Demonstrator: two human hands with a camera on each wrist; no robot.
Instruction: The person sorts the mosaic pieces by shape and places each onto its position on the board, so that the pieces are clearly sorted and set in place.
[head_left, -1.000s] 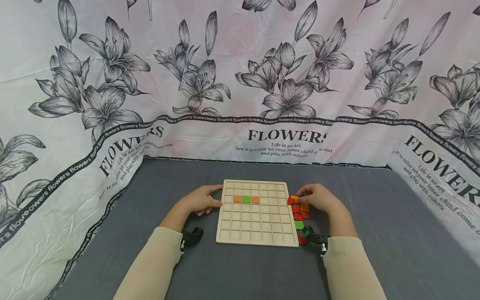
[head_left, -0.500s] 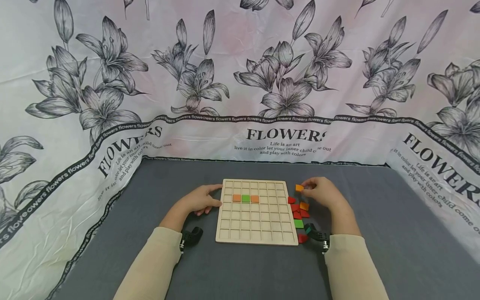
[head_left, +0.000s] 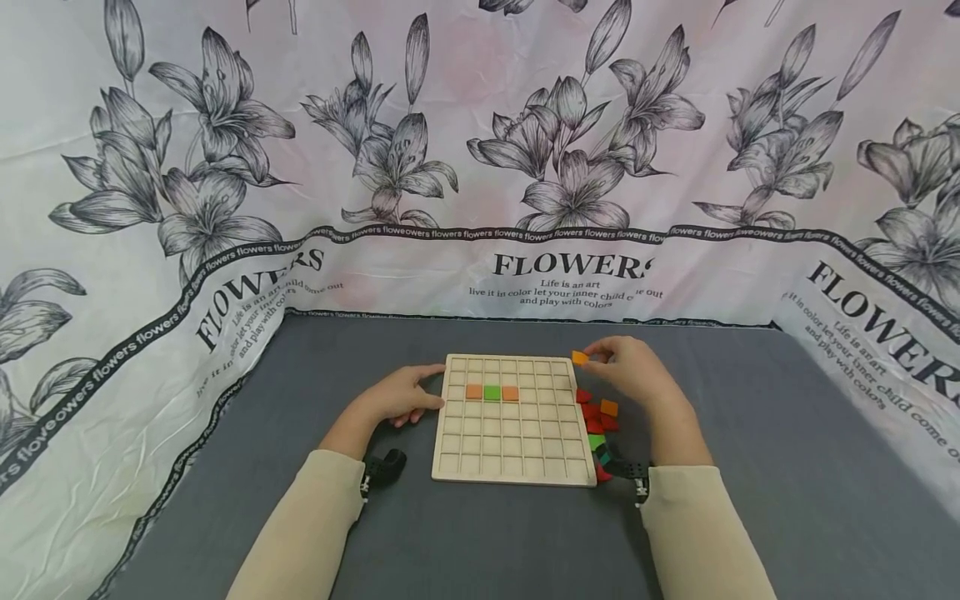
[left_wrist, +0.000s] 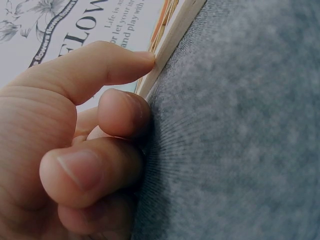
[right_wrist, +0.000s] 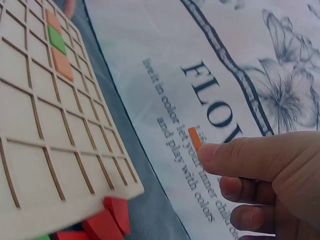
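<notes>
1. Head view: orange tile (head_left: 580,357) near the far right corner of the board (head_left: 512,427); likely light, stiff, best pinched near one edge.
2. Right grip (head_left: 632,368) pinches it, nearly closed.
3. Left grip (head_left: 397,395), thumb and forefinger apart, touches the board's left edge, grasping nothing.

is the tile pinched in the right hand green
No, the right wrist view shows the right hand pinching an orange tile.

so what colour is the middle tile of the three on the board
The middle tile is green, clearest in the right wrist view.
</notes>
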